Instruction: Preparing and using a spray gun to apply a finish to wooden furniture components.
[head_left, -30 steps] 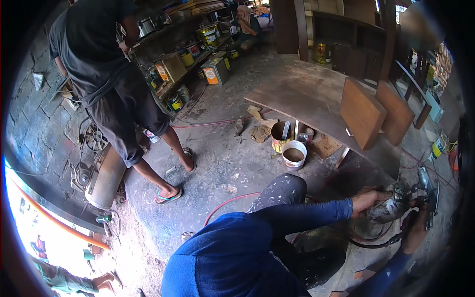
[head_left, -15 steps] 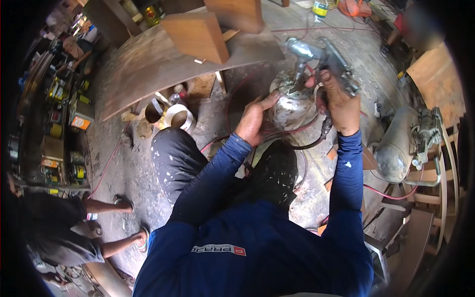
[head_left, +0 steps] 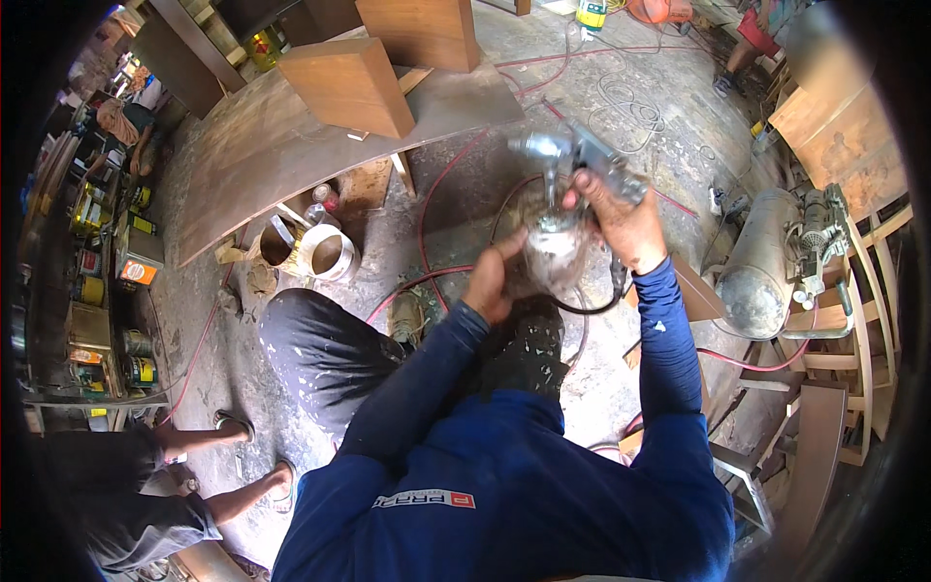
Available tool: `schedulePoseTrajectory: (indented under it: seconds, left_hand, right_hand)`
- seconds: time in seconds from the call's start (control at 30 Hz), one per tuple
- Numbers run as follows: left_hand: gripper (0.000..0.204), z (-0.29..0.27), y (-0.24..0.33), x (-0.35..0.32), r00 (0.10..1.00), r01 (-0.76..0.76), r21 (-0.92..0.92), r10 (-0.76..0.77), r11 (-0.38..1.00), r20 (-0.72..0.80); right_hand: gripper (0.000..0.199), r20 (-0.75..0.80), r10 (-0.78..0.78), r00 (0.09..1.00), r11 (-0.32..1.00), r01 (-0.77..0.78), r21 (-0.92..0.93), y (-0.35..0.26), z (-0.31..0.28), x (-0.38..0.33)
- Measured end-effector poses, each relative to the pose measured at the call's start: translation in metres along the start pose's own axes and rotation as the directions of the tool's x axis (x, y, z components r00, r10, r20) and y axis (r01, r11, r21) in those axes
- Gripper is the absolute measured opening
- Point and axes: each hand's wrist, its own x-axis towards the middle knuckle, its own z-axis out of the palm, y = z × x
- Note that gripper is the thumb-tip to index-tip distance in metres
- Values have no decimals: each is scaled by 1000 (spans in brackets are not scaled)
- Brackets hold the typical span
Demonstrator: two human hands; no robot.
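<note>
A metal spray gun with a round, paint-smeared silver cup under it is up in front of my knees. My right hand is wrapped round its handle, the wrist bent inward. My left hand is closed against the cup's left side, its fingertips partly hidden and smeared by motion. The nozzle end points to the left. A dark hose curves down below my right hand.
A long brown board bearing wooden boxes lies ahead on the left. Below it stand paint pots. A compressor tank is at right. Red hoses cross the floor. Another person's legs are at lower left.
The spray gun and both hands have moved a little left and lower in view. The cup has come closer to my right knee. My view has shifted slightly right.
</note>
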Motion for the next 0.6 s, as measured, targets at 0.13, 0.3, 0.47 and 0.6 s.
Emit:
schedulePoseTrajectory:
  seconds: [0.13, 0.3, 0.47, 0.6]
  left_hand:
    - [49, 49, 75, -21, 980, -197, 256, 192, 946, 44]
    - [56, 45, 82, -26, 987, -162, 287, 161, 944, 29]
    - [57, 28, 51, -27, 984, -178, 191, 172, 965, 45]
    - [57, 14, 23, -22, 985, -174, 122, 173, 977, 20]
  right_hand:
    - [31, -88, -277, 957, 959, 281, 41, -52, -1, 6]
    - [32, -102, -290, 952, 950, 299, 91, -59, 5, 11]
    - [28, 7, -194, 981, 979, 193, 65, -42, 1, 0]
    - [26, 74, -206, 976, 978, 203, 47, -34, 5, -1]
